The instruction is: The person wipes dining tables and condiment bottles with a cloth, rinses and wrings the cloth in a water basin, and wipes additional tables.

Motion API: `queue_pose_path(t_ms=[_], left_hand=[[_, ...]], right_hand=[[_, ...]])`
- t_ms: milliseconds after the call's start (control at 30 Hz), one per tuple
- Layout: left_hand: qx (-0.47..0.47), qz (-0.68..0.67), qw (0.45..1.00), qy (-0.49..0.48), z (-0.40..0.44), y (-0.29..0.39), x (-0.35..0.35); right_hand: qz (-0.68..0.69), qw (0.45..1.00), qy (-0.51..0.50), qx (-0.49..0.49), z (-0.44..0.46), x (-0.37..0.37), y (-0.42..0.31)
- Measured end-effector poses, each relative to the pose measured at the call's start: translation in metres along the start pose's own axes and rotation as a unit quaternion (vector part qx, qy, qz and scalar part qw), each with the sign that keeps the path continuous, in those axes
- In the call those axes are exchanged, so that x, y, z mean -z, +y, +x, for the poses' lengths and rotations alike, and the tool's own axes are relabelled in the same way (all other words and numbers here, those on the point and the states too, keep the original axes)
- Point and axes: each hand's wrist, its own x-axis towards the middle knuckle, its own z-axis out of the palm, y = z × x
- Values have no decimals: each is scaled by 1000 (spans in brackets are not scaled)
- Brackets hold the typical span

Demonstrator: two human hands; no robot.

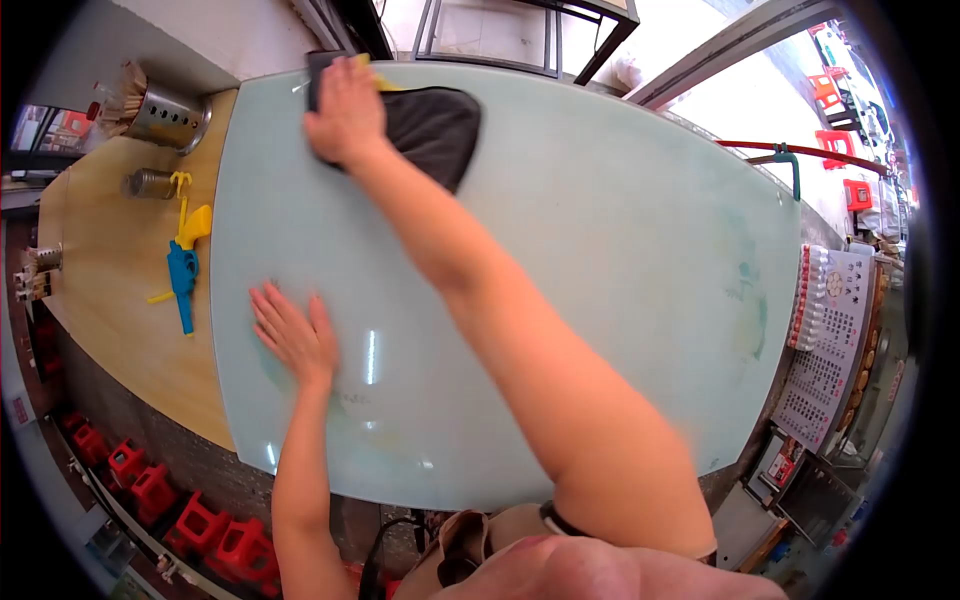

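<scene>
My right hand lies palm down on a dark cloth with a bit of yellow at its edge, near the far left edge of the pale green glass tabletop. Its fingers are stretched out over the cloth. Lower down on the same glass, near its left edge, my left hand rests with fingers spread and nothing under it that I can see.
A wooden table adjoins at the left, bearing a blue and yellow toy gun, a small can and a metal holder with sticks. Red stools stand lower left. A menu sheet is at the right.
</scene>
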Motion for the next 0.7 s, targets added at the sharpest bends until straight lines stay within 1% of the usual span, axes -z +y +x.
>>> queue_pose_path(t_ms=[33,100,167,233,300,333,367,400,433,467,500,533,567,600,633,667,700], left_hand=[[-1,4,1000,4,-3,1,-2],[-7,21,1000,14,-6,-8,-11],[-16,39,999,10,-5,-13,-12],[-31,52,998,14,-4,-20,-16],[-58,56,996,27,-3,-27,-23],[-48,56,997,28,-2,-28,-24],[-37,60,997,30,0,-29,-24],[-49,58,997,32,3,-30,-24],[-43,56,997,25,3,-29,-23],[-35,54,998,18,3,-32,-25],[-44,53,997,19,8,-45,-31],[-52,71,996,26,15,-63,-39],[-58,89,994,31,17,-67,-46],[-54,85,994,28,15,-62,-42],[-60,86,994,27,15,-58,-41],[-53,76,995,27,17,-59,-41],[-44,67,996,27,18,-61,-42]], right_hand=[[19,999,-29,11,5,-8,-27],[45,995,-78,44,12,-9,-43],[80,985,-114,100,1,5,-18],[92,989,-85,76,-27,30,34],[92,993,-63,40,-59,79,121],[57,996,-60,16,-77,116,171],[16,998,-47,-30,-98,156,221],[-34,998,4,-55,-123,180,279],[-62,993,-5,-101,-143,222,333],[-114,977,-30,-180,-164,266,382],[-160,967,27,-199,-193,288,446],[-226,935,-21,-272,-220,325,493],[-262,921,26,-287,-260,343,546],[-315,896,38,-311,-301,369,570],[-349,877,35,-327,-349,387,613],[-387,840,-6,-381,-395,414,616],[-418,816,-7,-398,-451,432,622]])
